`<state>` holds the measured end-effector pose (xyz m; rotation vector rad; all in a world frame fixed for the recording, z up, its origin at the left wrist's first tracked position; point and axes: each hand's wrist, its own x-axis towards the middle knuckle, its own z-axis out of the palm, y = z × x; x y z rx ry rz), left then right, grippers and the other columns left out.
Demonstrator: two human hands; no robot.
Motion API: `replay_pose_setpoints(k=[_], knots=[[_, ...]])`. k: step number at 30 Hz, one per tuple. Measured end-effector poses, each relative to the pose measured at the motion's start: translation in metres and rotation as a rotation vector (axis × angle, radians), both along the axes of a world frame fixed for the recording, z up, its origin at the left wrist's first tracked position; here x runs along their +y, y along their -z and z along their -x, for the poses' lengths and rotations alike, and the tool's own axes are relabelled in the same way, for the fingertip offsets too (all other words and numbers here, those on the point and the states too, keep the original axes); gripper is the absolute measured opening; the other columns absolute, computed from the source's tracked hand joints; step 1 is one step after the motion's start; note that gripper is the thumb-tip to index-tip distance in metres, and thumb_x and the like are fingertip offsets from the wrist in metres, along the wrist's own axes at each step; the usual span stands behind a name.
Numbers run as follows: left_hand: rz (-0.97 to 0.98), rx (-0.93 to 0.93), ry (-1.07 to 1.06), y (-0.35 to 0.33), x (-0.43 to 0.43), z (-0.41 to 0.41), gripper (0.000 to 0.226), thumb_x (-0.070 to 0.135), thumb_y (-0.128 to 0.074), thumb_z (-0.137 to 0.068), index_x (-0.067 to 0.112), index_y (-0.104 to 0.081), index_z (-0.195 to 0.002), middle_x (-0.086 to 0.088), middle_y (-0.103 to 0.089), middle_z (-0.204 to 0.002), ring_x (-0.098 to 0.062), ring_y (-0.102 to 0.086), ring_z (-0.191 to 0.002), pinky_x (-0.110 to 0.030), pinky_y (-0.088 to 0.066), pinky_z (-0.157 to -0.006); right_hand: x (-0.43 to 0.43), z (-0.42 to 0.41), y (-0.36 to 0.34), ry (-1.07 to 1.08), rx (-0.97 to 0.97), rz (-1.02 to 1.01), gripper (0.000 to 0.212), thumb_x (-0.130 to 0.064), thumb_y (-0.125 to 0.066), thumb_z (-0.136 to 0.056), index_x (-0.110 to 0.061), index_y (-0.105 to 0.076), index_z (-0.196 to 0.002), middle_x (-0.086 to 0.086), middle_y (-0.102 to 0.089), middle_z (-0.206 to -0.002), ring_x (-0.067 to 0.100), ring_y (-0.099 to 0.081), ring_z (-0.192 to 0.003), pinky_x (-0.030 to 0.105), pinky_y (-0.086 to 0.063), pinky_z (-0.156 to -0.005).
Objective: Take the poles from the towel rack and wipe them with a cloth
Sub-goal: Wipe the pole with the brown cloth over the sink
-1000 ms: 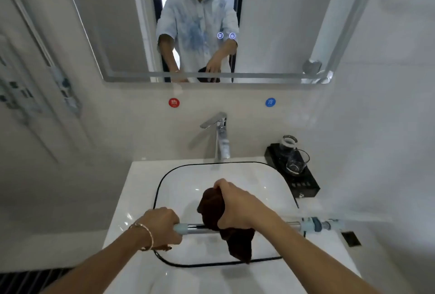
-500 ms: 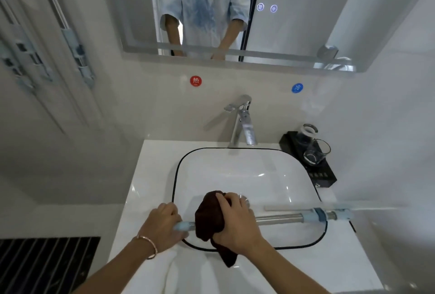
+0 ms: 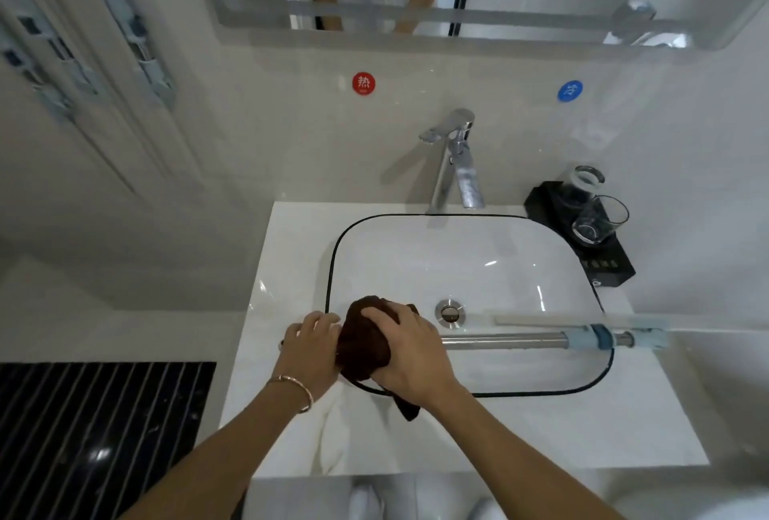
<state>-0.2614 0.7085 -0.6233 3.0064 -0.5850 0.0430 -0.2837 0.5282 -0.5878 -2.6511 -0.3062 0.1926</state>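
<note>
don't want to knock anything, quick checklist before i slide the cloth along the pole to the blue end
1. Grip: left hand curled at the left end of the pole: ok.
2. Wrap: cloth bunched round the pole under the right hand: ok.
3. Path: bare metal free up to the blue fitting: ok.
4. Clearance: pole apart from the faucet: ok.
5. Breakables: glasses on the black tray, apart from the pole: ok.
6. Bare stretch already clean: cannot tell.

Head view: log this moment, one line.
wiping pole | left hand grips pole end | right hand grips cloth round pole | over sink
</note>
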Motion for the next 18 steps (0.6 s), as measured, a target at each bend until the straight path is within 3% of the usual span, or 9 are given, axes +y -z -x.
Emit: replay_pose_setpoints(k=[4,10,14,18], knots=[[0.031,0.047,0.020,0.003,0.006,-0.006,0.036,0.045,-0.086,-0.054,0.023,-0.067,-0.075,0.003,-0.068,-0.098,-0.023,-0.065,-0.090,-0.035,-0.053,-0.061,-0.062,0.007,-0.010,0.098,0.016,0.039,0.079,-0.032,-0.070,-0.068,-0.035,-0.039,-0.140,-0.004,-0.040,-0.143,0.021,-0.043,-0.126,0.036,-0.038,-0.104],[0.039,0.062,-0.005,0.005,0.003,-0.005,0.033,0.043,-0.085,-0.058,0.023,-0.068,-0.078,0.001,-0.068,-0.100,-0.025,-0.064,-0.092,-0.037,-0.052,-0.064,-0.169,0.024,-0.015,0.358,0.000,0.152,0.078,-0.028,-0.078,-0.067,-0.028,-0.045,-0.138,0.009,-0.046,-0.137,0.030,-0.053,-0.114,0.042,-0.049,-0.093],[0.025,0.029,-0.010,0.002,-0.001,-0.003,0.036,0.039,-0.088,-0.053,0.021,-0.067,-0.075,0.000,-0.069,-0.098,-0.028,-0.065,-0.089,-0.040,-0.052,-0.060,-0.144,0.024,-0.007,0.393,-0.094,0.084,0.075,-0.025,-0.082,-0.064,-0.021,-0.053,-0.132,0.013,-0.050,-0.135,0.034,-0.051,-0.117,0.047,-0.046,-0.096],[-0.009,0.044,-0.025,0.002,-0.002,-0.002,0.036,0.038,-0.088,-0.053,0.020,-0.066,-0.075,0.000,-0.068,-0.099,-0.028,-0.065,-0.091,-0.041,-0.053,-0.060,-0.071,0.015,0.007,0.186,-0.147,-0.052,0.073,-0.029,-0.076,-0.058,-0.024,-0.055,-0.129,0.009,-0.052,-0.133,0.031,-0.050,-0.120,0.047,-0.044,-0.098]])
